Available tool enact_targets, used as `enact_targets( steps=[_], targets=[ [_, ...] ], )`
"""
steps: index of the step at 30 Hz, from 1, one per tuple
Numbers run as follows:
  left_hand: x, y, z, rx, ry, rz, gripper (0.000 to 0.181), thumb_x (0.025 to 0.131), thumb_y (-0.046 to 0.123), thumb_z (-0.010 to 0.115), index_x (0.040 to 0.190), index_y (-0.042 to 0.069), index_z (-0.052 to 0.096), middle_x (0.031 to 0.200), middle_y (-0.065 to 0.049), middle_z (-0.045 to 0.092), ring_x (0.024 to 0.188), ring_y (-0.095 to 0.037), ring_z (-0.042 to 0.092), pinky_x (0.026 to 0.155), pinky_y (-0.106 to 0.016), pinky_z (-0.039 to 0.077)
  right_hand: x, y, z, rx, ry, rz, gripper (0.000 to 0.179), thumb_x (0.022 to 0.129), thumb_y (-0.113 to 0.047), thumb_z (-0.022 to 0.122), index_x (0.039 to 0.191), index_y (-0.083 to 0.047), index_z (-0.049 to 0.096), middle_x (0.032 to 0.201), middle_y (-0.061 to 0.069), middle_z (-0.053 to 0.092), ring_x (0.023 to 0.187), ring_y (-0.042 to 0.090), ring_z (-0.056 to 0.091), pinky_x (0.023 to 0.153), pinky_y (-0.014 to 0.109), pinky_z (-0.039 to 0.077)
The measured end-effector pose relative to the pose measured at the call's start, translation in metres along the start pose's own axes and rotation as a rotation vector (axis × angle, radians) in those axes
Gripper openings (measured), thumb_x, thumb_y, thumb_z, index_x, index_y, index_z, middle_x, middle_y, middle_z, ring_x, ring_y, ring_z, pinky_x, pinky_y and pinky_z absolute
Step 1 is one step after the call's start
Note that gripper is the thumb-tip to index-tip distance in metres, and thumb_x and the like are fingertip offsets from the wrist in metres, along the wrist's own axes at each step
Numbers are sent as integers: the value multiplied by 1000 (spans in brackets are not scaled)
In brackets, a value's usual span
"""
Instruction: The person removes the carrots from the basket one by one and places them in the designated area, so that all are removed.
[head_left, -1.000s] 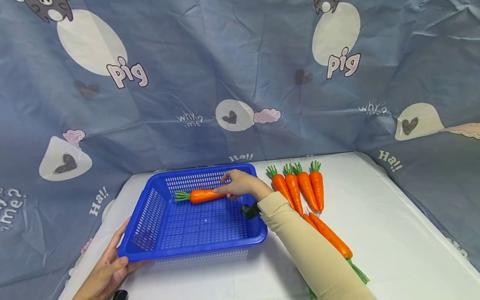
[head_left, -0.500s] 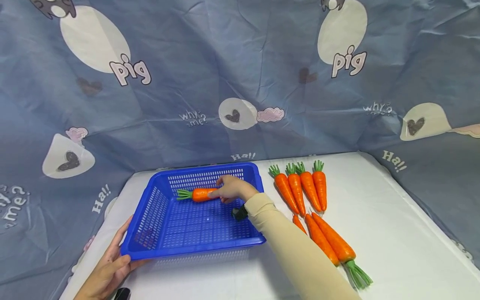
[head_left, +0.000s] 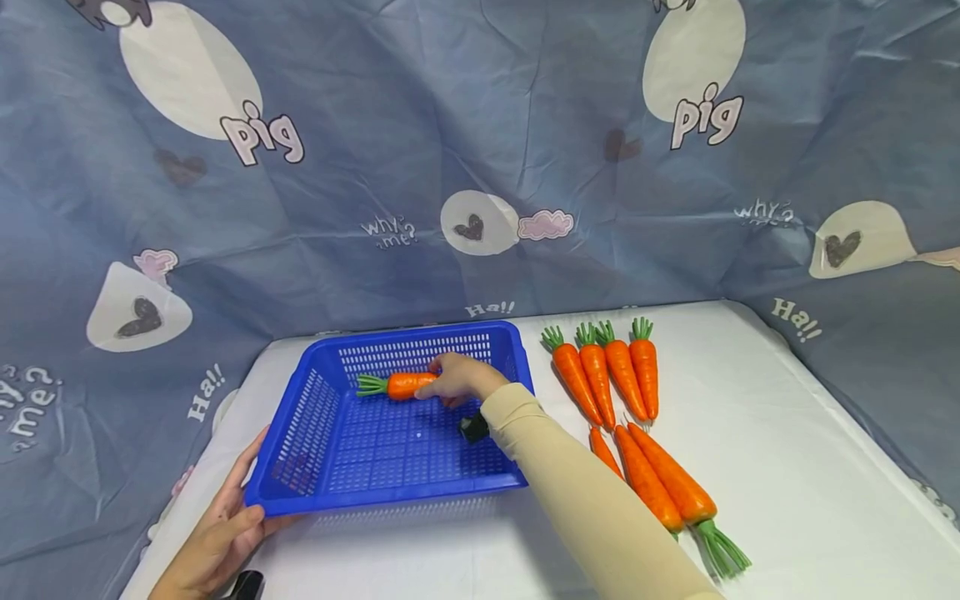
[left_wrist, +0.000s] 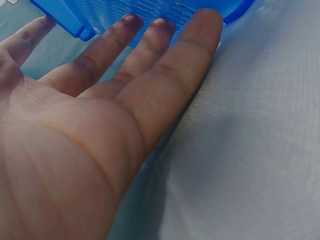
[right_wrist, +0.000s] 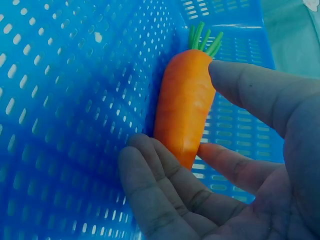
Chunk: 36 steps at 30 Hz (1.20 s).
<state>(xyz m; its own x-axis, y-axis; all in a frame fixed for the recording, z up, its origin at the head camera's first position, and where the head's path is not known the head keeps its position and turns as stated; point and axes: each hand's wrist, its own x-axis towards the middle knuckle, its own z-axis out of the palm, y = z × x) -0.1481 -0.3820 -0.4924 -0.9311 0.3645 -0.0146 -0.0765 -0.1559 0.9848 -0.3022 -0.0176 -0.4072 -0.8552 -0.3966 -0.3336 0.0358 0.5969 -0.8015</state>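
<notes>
A blue plastic basket (head_left: 375,500) with slotted walls stands on the left half of the white table. My left hand (head_left: 225,533) holds its near left corner, thumb at the rim and fingers along the outside. In the left wrist view, the fingertips (left_wrist: 132,21) meet the basket wall. Inside the basket, an orange carrot (head_left: 405,385) with a green top lies along the far wall, top pointing left. My right hand (head_left: 459,379) grips its narrow end, hiding the tip in the head view. The right wrist view shows the thumb (right_wrist: 240,82) against one side of the carrot and fingers curled round the other.
Right of the basket, several carrots (head_left: 618,375) lie side by side, tops away from me. Nearer, more carrots (head_left: 675,483) lie with tops toward me, partly behind the right sleeve (head_left: 592,500). A blue patterned cloth (head_left: 480,167) hangs behind the white table (head_left: 810,467).
My right hand has moved a little left along the carrot, covering more of it. The sleeve shifted left too, uncovering more of the near carrots. The left hand stays at the basket corner.
</notes>
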Motion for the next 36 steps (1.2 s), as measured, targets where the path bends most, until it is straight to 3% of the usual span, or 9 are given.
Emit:
enact_targets(
  steps=[9,15,22,27,36],
  targets=[
    [-1,-1,-1,-7,-23,17,83,112,12,51,171,45,3,157,24,50,137,-11,64,105,-39,61,0,0,1,-23,-16,3,60,98,-22,80,148,1,57,116,12,64,85,22,65,96,44,65],
    [-1,0,0,-10,-51,37,82,113,12,50,171,44,3,159,22,48,138,-12,63,106,-39,60,0,1,0,-50,-30,3,44,100,-22,78,136,-2,63,99,6,59,80,19,62,95,44,64],
    [-2,2,0,-47,-78,47,81,113,10,49,171,45,4,159,18,52,138,-16,64,107,-40,60,-2,2,1,-24,-52,4,29,100,-21,78,120,-6,63,79,2,53,67,14,53,72,32,58],
    [-2,2,1,-54,-86,51,80,113,10,48,171,44,5,159,17,53,139,-16,64,108,-40,60,-4,2,1,-24,-73,9,22,100,-22,77,111,-8,63,76,5,53,68,16,53,67,30,53],
    [-3,3,2,-55,-75,42,77,114,9,43,171,45,5,158,18,54,139,-15,64,108,-39,59,-9,1,4,-47,-80,-2,16,101,-20,76,96,-12,63,78,4,53,67,16,53,69,32,57]
  ],
)
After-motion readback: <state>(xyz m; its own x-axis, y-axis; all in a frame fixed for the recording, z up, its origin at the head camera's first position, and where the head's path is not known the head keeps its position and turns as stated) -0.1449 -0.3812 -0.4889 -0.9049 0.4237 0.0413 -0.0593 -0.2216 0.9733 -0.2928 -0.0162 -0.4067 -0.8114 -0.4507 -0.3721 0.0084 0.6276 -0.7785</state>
